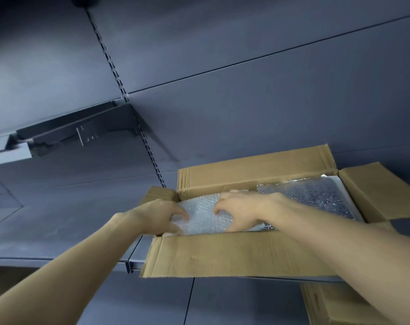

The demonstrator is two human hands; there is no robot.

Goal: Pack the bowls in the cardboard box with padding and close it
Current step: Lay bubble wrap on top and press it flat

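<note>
**Both hands on the bubble wrap inside the open box**

At nine o'clock in the view a dark metal bracket (82,134) juts from the grey shelving wall (246,102), beside a slotted upright rail (110,57).

The left hand (159,215) reaches in from seven o'clock and curls its fingers round the left edge of a wad of bubble wrap (199,216), just inside the left end of the cardboard box (222,254). The right hand (239,211) comes in from four o'clock; its fingers bend down onto the same wad, gripping it from the right. The two hands sit close together, a short stretch of wrap between them.

The box rests on a grey shelf (58,242) with all four flaps spread open. At two o'clock from the hands, a second sheet of bubble wrap (316,195) lies flat over a pale surface in the right half of the box. No bowls can be made out under the padding.

At five o'clock, below the shelf edge, part of another cardboard box (340,308) shows.
</note>
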